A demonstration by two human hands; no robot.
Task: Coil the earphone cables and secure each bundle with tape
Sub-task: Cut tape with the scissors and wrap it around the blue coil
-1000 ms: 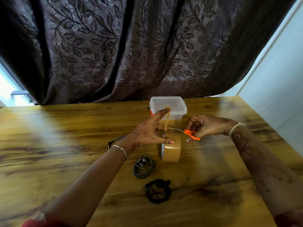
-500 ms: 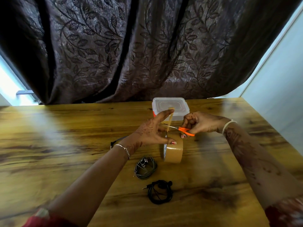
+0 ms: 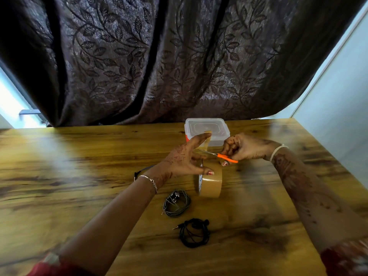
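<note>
Brown tape roll (image 3: 212, 182) stands on its edge near the middle of the wooden surface (image 3: 79, 176), a little towards the far edge. The left hand (image 3: 185, 158) is spread wide over it. The thumb lies straight along the top of the roll and presses down, and the forefinger points up with the end of the tape strip (image 3: 207, 140) stuck at its tip. That strip runs taut from the roll up to the fingertip.

From the right comes the right hand (image 3: 245, 148), fingers curled tight through the orange handles of the scissors (image 3: 227, 157). The blades point left and reach the strip about halfway up. Whether they are already biting into it, I cannot tell.

Nearer the near edge, two bundles are lying flat. The grey earphone coil (image 3: 176, 203) sits just beside the roll on its left and close under the left wrist, with its plug poking out at the lower left. The black earphone coil (image 3: 194, 233) lies just beyond it towards the near edge, apart from the roll, its plug also pointing left. No tape shows on either one from here.

At the middle of the far edge sits a clear plastic container (image 3: 207, 129) with its lid on, partly behind the raised finger and strip. A thin bracelet (image 3: 151, 181) circles the left wrist and a white band (image 3: 277, 151) the right. Something dark and thin peeks out behind the left wrist, too hidden to name. A dark leaf-patterned curtain (image 3: 159, 56) hangs behind the far edge.
</note>
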